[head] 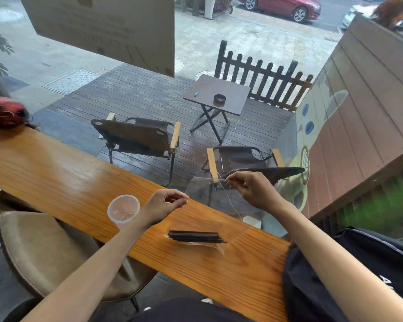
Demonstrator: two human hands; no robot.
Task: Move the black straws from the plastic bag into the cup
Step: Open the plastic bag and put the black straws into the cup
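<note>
A bundle of black straws [196, 237] lies flat at the bottom of a clear plastic bag [209, 205] on the wooden counter [56, 177]. The bag's mouth is lifted and stretched between my hands. My left hand [165, 204] pinches its left edge, and my right hand [251, 190] pinches its right edge, higher up. An upright, empty clear plastic cup [123, 210] stands on the counter just left of my left wrist.
A tan stool [40, 252] sits below the counter's near edge at left. A red object [6, 111] rests at the counter's far left end. A black bag [349, 275] lies on the counter at right. Beyond the window glass stand chairs and a small table.
</note>
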